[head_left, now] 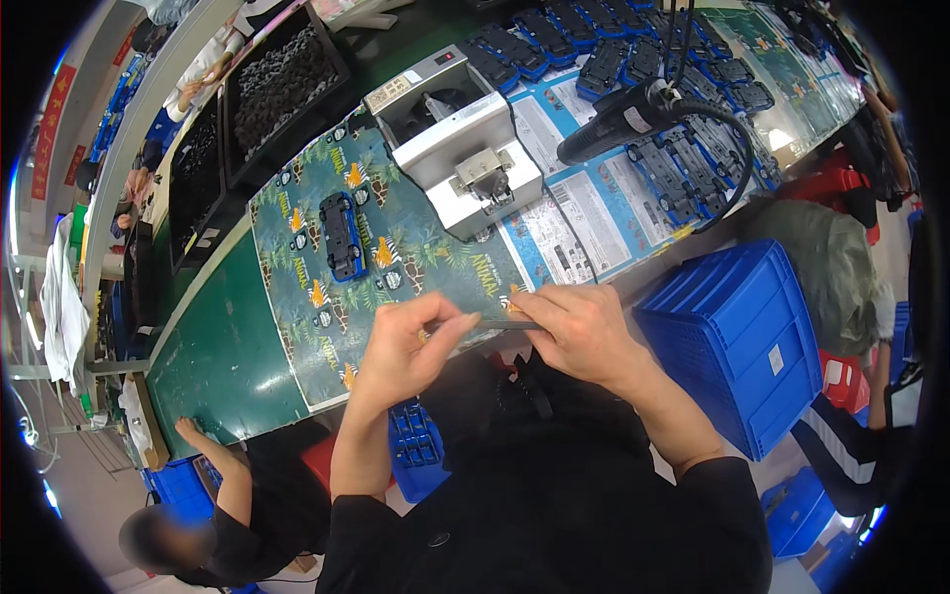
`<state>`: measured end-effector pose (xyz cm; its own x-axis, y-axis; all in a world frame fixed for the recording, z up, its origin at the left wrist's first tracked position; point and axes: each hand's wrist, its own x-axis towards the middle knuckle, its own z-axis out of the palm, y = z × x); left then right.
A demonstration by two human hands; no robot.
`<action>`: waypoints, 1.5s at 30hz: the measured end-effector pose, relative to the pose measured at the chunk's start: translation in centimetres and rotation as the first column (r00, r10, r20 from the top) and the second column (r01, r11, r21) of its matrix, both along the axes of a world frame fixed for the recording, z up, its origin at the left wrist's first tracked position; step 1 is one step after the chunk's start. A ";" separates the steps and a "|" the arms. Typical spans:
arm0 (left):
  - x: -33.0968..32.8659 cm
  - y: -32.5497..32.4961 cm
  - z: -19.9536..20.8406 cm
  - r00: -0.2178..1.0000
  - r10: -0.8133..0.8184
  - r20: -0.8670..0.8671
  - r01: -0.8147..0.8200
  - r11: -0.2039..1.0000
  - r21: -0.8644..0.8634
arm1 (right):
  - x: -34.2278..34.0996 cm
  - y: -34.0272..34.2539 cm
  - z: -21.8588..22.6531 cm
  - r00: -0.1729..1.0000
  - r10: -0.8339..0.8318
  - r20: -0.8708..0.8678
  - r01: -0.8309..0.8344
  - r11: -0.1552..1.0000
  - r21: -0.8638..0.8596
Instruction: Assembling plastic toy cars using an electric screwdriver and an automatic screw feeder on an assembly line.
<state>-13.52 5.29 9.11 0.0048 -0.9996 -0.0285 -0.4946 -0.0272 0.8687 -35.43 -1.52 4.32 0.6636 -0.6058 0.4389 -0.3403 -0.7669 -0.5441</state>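
Note:
My left hand (408,346) and my right hand (586,333) are in front of my body, near the table's front edge. A thin, dark, straight rod (501,325) spans the gap between them. My left thumb and fingers pinch one end, while the fingers of my right hand close round the other. What kind of rod it is cannot be made out. Beyond my left hand, a blue and black toy car (342,238) lies underside up on a patterned animal-print sheet (411,259).
A silver metal machine (465,148) stands on the table. Right of it hangs a black power screwdriver (616,124) above several overturned toy cars (678,173). Blue crates (737,342) stand at the right. Another person (233,505) sits at the lower left; black trays (282,89) hold small parts.

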 end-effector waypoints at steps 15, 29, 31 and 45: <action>-5.0 -5.3 -7.2 0.761 0.258 -0.596 -0.167 0.965 0.204 | -2.1 1.4 -1.3 0.993 -0.115 -0.034 0.108 0.735 0.669; -5.2 -7.9 -8.2 0.705 0.299 -0.643 -0.170 0.951 0.257 | 0.0 0.4 -2.2 0.951 -0.295 -0.091 0.308 0.879 0.363; -5.1 -8.1 -8.3 0.702 0.303 -0.645 -0.172 0.950 0.259 | 0.0 0.0 -1.7 0.961 -0.256 -0.102 0.274 0.858 0.435; -4.5 -7.9 -8.1 0.534 0.348 -0.771 -0.159 0.937 0.312 | -0.1 -2.5 -1.8 0.966 -0.208 0.151 -0.133 0.099 0.986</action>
